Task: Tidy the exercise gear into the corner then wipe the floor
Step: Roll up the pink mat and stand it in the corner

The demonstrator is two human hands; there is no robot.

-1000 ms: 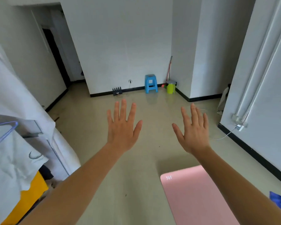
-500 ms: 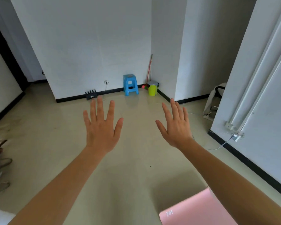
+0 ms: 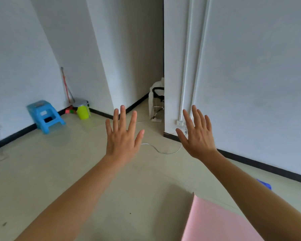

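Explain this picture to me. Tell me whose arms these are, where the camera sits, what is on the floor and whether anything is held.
No machine here: a person wears one camera on the head, looking forward and down, so both bare arms are their own. The left hand and the right hand are held up, fingers spread, holding nothing. On the floor lie a pink mat at lower right and a thin white cable; against the far wall stand a blue stool and a green bin, a red-handled stick leaning behind it.
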